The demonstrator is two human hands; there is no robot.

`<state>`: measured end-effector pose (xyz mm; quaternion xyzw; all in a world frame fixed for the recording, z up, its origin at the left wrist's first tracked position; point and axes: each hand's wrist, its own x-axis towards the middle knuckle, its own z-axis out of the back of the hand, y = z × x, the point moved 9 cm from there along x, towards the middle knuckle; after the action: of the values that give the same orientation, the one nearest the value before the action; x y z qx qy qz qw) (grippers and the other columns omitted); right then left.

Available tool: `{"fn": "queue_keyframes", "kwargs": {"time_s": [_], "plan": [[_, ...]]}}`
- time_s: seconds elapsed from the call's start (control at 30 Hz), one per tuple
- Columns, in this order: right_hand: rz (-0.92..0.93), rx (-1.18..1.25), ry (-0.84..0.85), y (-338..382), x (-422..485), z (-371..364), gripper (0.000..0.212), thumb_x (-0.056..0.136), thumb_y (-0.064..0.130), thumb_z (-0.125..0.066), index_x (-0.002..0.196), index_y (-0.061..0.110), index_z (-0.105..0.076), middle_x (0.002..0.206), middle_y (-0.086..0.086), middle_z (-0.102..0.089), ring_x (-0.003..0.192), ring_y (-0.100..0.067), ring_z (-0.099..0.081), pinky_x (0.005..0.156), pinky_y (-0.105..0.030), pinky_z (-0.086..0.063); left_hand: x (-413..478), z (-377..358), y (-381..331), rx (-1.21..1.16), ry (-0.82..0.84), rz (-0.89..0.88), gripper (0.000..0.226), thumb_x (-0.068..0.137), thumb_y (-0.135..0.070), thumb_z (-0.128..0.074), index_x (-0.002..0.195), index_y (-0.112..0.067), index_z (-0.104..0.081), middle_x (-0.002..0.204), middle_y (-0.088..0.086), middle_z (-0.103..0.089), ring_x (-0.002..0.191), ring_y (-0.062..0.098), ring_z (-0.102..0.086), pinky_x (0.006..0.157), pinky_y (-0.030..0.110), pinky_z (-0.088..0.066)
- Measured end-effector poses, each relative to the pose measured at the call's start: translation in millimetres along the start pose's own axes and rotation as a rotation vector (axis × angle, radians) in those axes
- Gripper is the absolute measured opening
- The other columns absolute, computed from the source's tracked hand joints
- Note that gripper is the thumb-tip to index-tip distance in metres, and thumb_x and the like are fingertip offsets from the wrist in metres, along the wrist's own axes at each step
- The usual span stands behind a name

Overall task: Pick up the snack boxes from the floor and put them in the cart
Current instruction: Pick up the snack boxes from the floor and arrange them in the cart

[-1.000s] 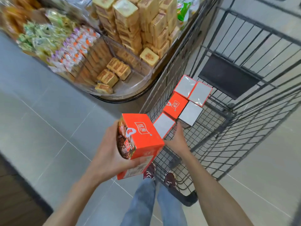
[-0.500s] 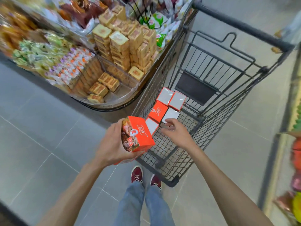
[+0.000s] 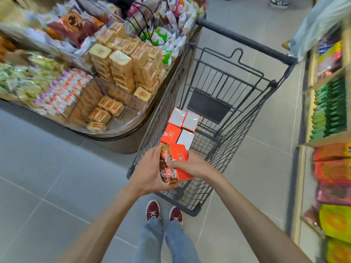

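Note:
I hold one orange snack box [image 3: 179, 164] with a food picture on its side, just above the near end of the dark wire cart [image 3: 216, 141]. My left hand [image 3: 150, 171] cups it from the left and below. My right hand [image 3: 190, 164] grips it from the right, fingers over its front face. Inside the cart, along its left wall, lie several more orange and white snack boxes [image 3: 180, 128], packed side by side on the wire floor.
A curved display stand [image 3: 106, 80] full of wrapped cakes and sweets touches the cart's left side. Shelves of packaged goods [image 3: 330, 130] line the right edge. My red shoes [image 3: 164, 211] stand on grey floor tiles just behind the cart.
My right hand came off the boxes in the cart and closed on the box my left hand holds. The view rose and pulled back, showing the cart handle.

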<state>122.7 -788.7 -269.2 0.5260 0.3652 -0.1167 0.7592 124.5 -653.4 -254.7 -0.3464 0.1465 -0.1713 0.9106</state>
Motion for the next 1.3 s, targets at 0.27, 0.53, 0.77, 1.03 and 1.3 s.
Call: {"fn": "queue_keyframes", "kwargs": {"time_s": [0.27, 0.53, 0.77, 1.03, 1.3], "plan": [[-0.076, 0.006, -0.136, -20, 0, 32, 0.024, 0.083, 0.029, -0.078, 0.09, 0.036, -0.057, 0.091, 0.016, -0.067, 0.085, -0.002, -0.065, 0.068, -0.02, -0.049, 29, -32, 2, 0.09, 0.214, -0.048, 0.143, 0.05, -0.086, -0.071, 0.155, -0.02, 0.001, 0.159, 0.002, -0.018, 0.145, 0.015, -0.024, 0.122, 0.04, -0.024], [-0.185, 0.005, -0.324, -65, 17, 57, 0.027, 0.076, 0.029, -0.083, 0.091, 0.029, -0.06, 0.092, 0.006, -0.072, 0.084, -0.009, -0.069, 0.072, -0.026, -0.055, 55, 9, 80, 0.223, -0.027, 0.154, 0.106, 0.08, -0.062, -0.069, 0.156, -0.013, -0.014, 0.156, 0.009, -0.025, 0.139, 0.027, -0.033, 0.112, 0.045, -0.035], [-0.391, 0.089, -0.573, -139, 63, 37, 0.095, 0.055, 0.05, -0.089, 0.125, 0.009, -0.04, 0.107, 0.0, -0.061, 0.096, -0.02, -0.064, 0.08, -0.037, -0.056, 77, -23, 148, -0.105, 0.016, 0.481, 0.068, 0.103, -0.03, -0.047, 0.156, -0.008, -0.011, 0.155, 0.02, -0.029, 0.139, 0.037, -0.035, 0.11, 0.049, -0.034], [-0.521, 0.077, -0.639, -174, 143, -2, 0.117, 0.07, 0.05, -0.084, 0.147, -0.004, -0.015, 0.147, -0.019, -0.038, 0.13, -0.037, -0.048, 0.101, -0.044, -0.047, 85, -37, 162, -0.198, -0.128, 0.526, 0.023, 0.107, -0.029, -0.031, 0.114, -0.01, -0.041, 0.098, 0.009, -0.057, 0.085, 0.029, -0.051, 0.073, 0.031, -0.031], [-0.546, 0.15, -0.641, -186, 181, -24, 0.114, 0.075, 0.044, -0.083, 0.149, -0.006, -0.012, 0.153, -0.02, -0.031, 0.133, -0.036, -0.046, 0.098, -0.043, -0.046, 87, -37, 163, -0.204, -0.136, 0.527, 0.027, 0.107, -0.032, -0.033, 0.119, -0.01, -0.041, 0.099, 0.007, -0.06, 0.085, 0.023, -0.053, 0.072, 0.028, -0.032]]}}
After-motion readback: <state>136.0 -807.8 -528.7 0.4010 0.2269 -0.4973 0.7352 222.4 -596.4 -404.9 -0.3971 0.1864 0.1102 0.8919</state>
